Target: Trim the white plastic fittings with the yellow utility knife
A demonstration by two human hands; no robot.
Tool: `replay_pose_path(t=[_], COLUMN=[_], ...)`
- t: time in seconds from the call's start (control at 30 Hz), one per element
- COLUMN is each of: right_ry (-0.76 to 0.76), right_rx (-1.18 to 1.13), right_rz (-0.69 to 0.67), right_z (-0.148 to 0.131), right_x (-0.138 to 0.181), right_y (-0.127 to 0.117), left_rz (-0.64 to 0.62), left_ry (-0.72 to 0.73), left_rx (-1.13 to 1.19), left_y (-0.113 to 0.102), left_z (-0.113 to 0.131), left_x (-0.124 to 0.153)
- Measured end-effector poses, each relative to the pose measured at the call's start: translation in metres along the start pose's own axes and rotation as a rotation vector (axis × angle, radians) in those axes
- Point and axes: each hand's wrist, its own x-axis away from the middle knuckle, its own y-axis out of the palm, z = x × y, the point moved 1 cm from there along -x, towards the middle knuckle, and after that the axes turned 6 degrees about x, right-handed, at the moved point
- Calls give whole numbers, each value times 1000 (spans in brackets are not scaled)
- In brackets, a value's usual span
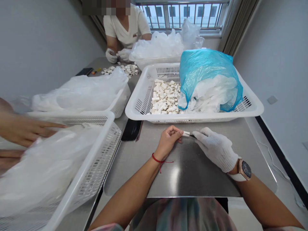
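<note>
Over the steel table (183,173), my bare left hand (169,139) pinches a short white plastic tube piece (186,133) between thumb and fingers. My right hand (215,147), in a white knitted glove, is closed on a thin dark pointed tool (192,136). Its tip meets the right end of the tube piece; whether it reaches inside I cannot tell. Most of the tool is hidden by the glove, so its kind does not show. Many similar white tube pieces (166,96) lie heaped in the white basket (154,118) just beyond my hands.
A blue plastic bag (204,62) with white film inside fills the basket's right side. On the left stand baskets (96,170) of clear bags, where a neighbour's hands (29,128) move. A dark flat case (132,130) lies left of my hands. Across the table sits a gloved co-worker (126,27).
</note>
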Motion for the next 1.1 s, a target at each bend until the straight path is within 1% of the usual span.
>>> replay_pose_path(t=[0.23, 0.33, 0.5, 0.57, 0.77, 0.97, 1.03, 1.1], right_ry=[-55, -91, -74, -77, -96, -175, -144, -38], right_rx=[41, 55, 65, 73, 60, 11, 22, 78], right_rz=[-33, -55, 11, 15, -29, -95, -111, -130], right_z=[-5, -7, -7, -6, -6, -11, -9, -4], right_x=[0, 0, 3, 3, 2, 1, 1, -1], right_y=[-1, -1, 1, 2, 4, 5, 4, 2], left_rz=[-24, -23, -39, -30, -10, 30, 47, 55], left_ry=[-90, -87, -51, -45, -46, -70, -74, -79], left_rx=[98, 114, 87, 74, 53, 100, 129, 155], left_y=[-1, -1, 0, 0, 0, -1, -2, -3], left_z=[-6, -6, -6, -7, -9, -6, -5, -3], left_x=[-3, -3, -2, -2, -3, -4, -5, -5])
